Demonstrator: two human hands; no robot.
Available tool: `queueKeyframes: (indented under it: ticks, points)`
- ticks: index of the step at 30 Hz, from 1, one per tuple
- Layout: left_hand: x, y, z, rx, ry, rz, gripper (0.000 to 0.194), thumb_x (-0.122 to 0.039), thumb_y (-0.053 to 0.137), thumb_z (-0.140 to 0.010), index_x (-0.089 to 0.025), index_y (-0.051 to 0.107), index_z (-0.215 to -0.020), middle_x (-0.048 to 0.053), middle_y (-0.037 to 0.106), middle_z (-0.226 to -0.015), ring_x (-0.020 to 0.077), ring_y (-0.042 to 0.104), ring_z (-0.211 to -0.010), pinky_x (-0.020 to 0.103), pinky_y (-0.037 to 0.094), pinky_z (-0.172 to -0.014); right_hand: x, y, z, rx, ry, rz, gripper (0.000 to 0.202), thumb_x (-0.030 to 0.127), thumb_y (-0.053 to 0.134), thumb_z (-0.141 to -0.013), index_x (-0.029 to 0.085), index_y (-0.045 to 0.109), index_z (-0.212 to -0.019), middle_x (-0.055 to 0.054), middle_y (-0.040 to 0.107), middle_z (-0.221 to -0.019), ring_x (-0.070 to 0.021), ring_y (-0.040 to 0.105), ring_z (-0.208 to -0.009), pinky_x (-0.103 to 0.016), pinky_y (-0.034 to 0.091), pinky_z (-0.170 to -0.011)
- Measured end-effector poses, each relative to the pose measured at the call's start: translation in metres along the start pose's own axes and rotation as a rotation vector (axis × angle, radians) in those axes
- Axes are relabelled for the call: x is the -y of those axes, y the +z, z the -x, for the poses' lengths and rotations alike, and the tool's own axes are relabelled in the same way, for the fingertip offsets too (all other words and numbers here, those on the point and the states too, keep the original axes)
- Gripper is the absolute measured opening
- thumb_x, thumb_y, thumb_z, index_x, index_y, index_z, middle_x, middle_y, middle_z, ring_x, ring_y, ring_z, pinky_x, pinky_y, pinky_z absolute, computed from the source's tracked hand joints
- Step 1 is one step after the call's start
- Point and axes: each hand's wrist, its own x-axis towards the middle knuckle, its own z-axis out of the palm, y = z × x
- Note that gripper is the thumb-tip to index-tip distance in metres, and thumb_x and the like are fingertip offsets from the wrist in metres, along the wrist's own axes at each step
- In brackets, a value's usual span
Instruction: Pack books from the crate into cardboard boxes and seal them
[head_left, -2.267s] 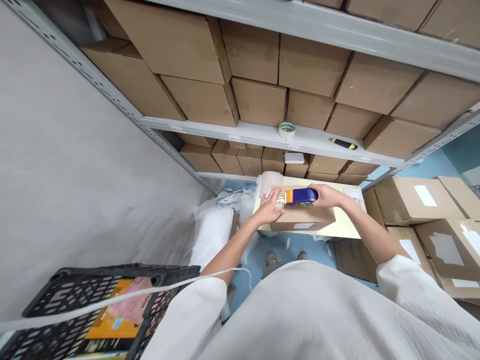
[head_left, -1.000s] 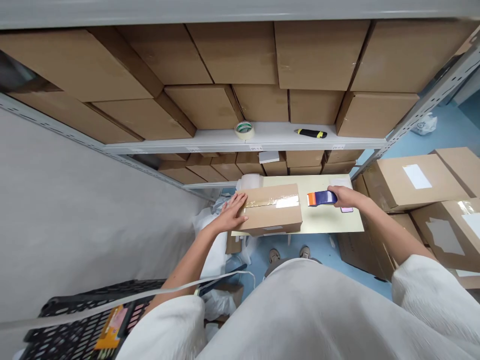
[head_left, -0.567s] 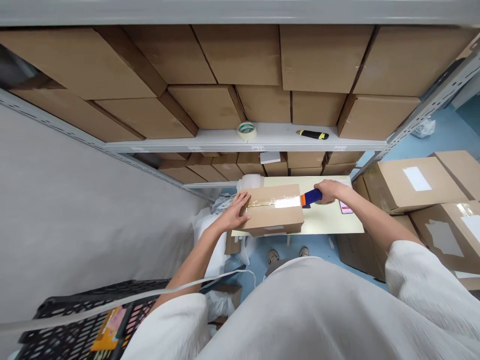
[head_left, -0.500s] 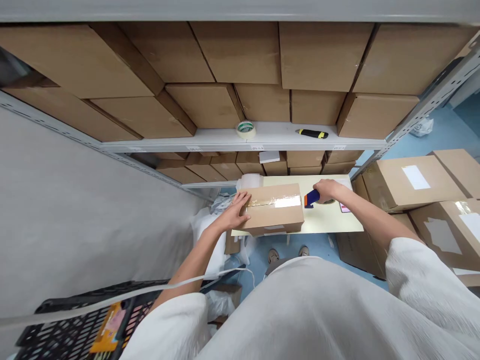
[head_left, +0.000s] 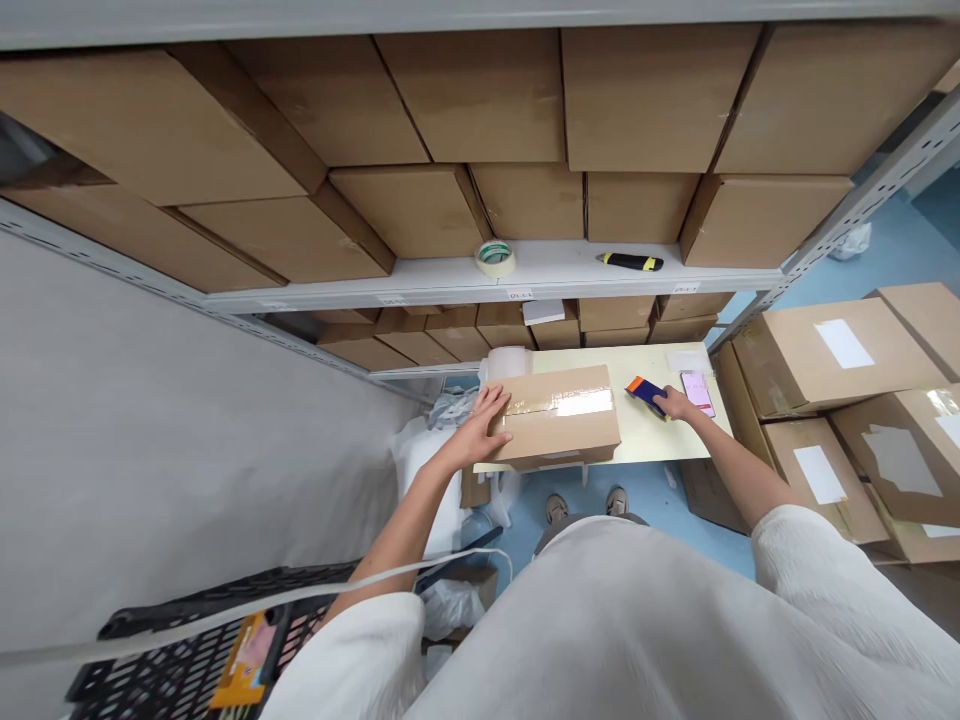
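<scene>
A closed cardboard box lies on a pale yellow work board, with clear shiny tape along its top seam. My left hand rests spread on the box's left end, fingers apart. To the right of the box, my right hand grips a blue and orange tape dispenser, held apart from the box, its orange end pointing left. A phone with a lit pink screen lies just beyond my right hand. Part of the dispenser is hidden by my fingers.
On the shelf ahead lie a roll of tape and a black and yellow utility knife, before stacked cartons. Labelled boxes stand at right. A black plastic crate and a white cable are lower left.
My right hand has drawn back towards me and to the right with the tape dispenser, which has turned. The phone shows more fully. My left hand stays on the box.
</scene>
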Motion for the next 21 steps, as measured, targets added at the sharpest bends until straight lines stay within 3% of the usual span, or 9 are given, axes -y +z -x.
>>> queueKeyframes:
  ticks: [5, 9, 13, 17, 21]
  points:
    - [0.001, 0.000, 0.003, 0.010, 0.004, 0.019, 0.090, -0.040, 0.073, -0.088, -0.021, 0.044, -0.171, 0.013, 0.025, -0.184, 0.0368, 0.007, -0.174, 0.059, 0.018, -0.139, 0.000, 0.025, -0.001, -0.193, 0.002, 0.157, 0.043, 0.039, 0.055, -0.103, 0.011, 0.061, -0.135, -0.021, 0.077, -0.119, -0.0303, 0.075, -0.105, -0.034, 0.050, -0.082]
    - [0.001, 0.001, 0.005, 0.010, 0.004, 0.035, 0.088, -0.042, 0.073, -0.089, -0.021, 0.045, -0.170, 0.014, 0.025, -0.184, 0.0376, 0.007, -0.174, 0.061, 0.018, -0.138, 0.001, 0.049, -0.008, -0.333, 0.044, 0.326, 0.035, 0.033, 0.054, -0.103, 0.013, 0.065, -0.129, -0.018, 0.076, -0.116, -0.0322, 0.070, -0.114, -0.043, 0.042, -0.102]
    - [-0.001, 0.000, 0.008, -0.006, 0.019, 0.055, 0.087, -0.045, 0.075, -0.088, -0.022, 0.048, -0.168, 0.013, 0.028, -0.184, 0.0389, 0.010, -0.173, 0.062, 0.019, -0.138, -0.003, 0.071, -0.017, -0.329, 0.050, 0.380, 0.033, 0.027, 0.053, -0.100, 0.011, 0.067, -0.126, -0.017, 0.073, -0.110, -0.0322, 0.067, -0.110, -0.046, 0.036, -0.102]
    - [-0.006, 0.001, 0.012, -0.052, 0.034, 0.093, 0.086, -0.046, 0.078, -0.087, -0.024, 0.052, -0.166, 0.013, 0.033, -0.181, 0.0393, 0.016, -0.172, 0.060, 0.020, -0.139, -0.007, 0.080, -0.013, -0.278, 0.081, 0.344, 0.031, 0.024, 0.056, -0.098, 0.011, 0.069, -0.123, -0.019, 0.073, -0.111, -0.0345, 0.066, -0.114, -0.047, 0.039, -0.100]
    - [-0.008, 0.007, 0.014, -0.218, 0.030, 0.202, 0.080, -0.051, 0.078, -0.089, -0.025, 0.055, -0.162, 0.013, 0.035, -0.180, 0.0374, 0.027, -0.169, 0.056, 0.027, -0.138, 0.006, 0.069, 0.007, -0.429, 0.006, 0.201, 0.036, 0.038, 0.053, -0.105, 0.013, 0.073, -0.121, -0.024, 0.072, -0.123, -0.0387, 0.064, -0.124, -0.048, 0.046, -0.100]
